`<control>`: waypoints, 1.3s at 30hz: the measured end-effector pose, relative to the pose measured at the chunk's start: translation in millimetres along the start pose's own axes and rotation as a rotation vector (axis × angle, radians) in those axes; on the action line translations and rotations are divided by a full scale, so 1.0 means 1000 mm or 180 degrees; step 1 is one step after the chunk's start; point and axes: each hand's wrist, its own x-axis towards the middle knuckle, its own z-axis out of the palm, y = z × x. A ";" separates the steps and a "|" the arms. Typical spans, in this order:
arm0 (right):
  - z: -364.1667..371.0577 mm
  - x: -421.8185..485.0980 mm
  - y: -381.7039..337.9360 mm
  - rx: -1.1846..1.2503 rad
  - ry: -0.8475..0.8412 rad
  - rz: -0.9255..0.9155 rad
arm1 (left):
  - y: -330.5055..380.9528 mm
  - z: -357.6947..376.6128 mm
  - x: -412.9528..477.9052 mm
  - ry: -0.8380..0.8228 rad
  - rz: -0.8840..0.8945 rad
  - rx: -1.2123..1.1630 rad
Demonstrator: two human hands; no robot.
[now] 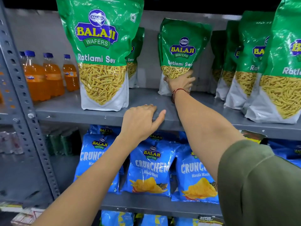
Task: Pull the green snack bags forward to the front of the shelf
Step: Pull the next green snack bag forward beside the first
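Up front on the grey shelf [68, 110], one green snack bag [101, 51] stands at the lip, orange drink bottles [44, 75] to its left, more green bags [267, 70] crowding the right (blue crisp bags [149, 165] fill the shelf below). Right hand [179, 83] reaches deep, fingers clamped on the set-back green bag [180, 49]. Left hand [141, 121] rests on the shelf edge, fingers loosely curled.

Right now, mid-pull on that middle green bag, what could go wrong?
1. The right hand grips the middle green bag low down, so the tall bag may tip as it slides.
2. A second bag behind it may stay at the back.
3. The left hand rests on the shelf edge, in the free front spot, and could block the bag.
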 end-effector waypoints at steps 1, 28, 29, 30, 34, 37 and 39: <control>0.000 0.001 0.000 0.0007 0.0012 -0.0002 | 0.000 0.000 0.000 0.0018 -0.0009 -0.0003; -0.084 -0.105 0.005 -0.0108 0.0172 -0.0588 | -0.015 -0.004 -0.009 -0.0023 0.0135 -0.0098; -0.087 -0.110 0.005 -0.0129 0.0176 -0.0610 | -0.014 -0.005 -0.009 -0.0027 0.0137 -0.0099; -0.091 -0.115 0.006 -0.0151 0.0188 -0.0627 | -0.013 -0.006 -0.009 -0.0030 0.0140 -0.0112; -0.106 -0.131 0.005 -0.0260 0.0193 -0.0690 | -0.012 -0.009 -0.010 -0.0045 0.0150 -0.0154; -0.118 -0.141 0.005 -0.0283 0.0176 -0.0733 | -0.012 -0.011 -0.011 -0.0073 0.0177 -0.0216; -0.125 -0.148 0.006 -0.0291 0.0187 -0.0789 | -0.012 -0.013 -0.011 -0.0102 0.0198 -0.0209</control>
